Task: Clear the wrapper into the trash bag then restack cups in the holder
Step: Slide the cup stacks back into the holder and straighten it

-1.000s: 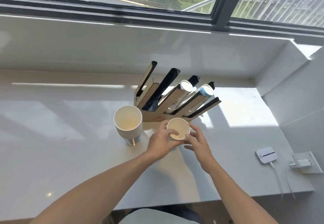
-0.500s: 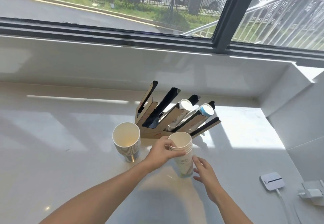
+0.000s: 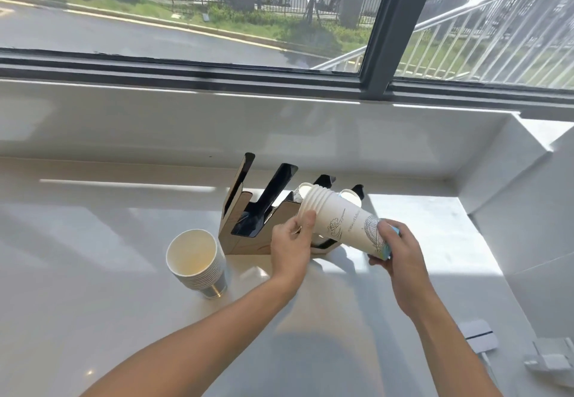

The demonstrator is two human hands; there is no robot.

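A stack of white printed paper cups is held off the counter, tipped on its side with the rims toward the upper left, in front of the wooden and black cup holder. My left hand grips the stack at its rim end. My right hand grips the bottom end. Two cup stacks sit in the holder's right slots, mostly hidden behind the held stack. A second stack of plain white cups stands upright on the counter left of the holder. No wrapper or trash bag is in view.
The white counter runs to a raised white ledge under the window. A white wall closes the right side. A small white device with a cable and a white charger lie at the lower right.
The printed cup stack went from standing on the counter to lifted and tipped sideways in front of the holder. My right hand moved onto its bottom end. The camera tilted up.
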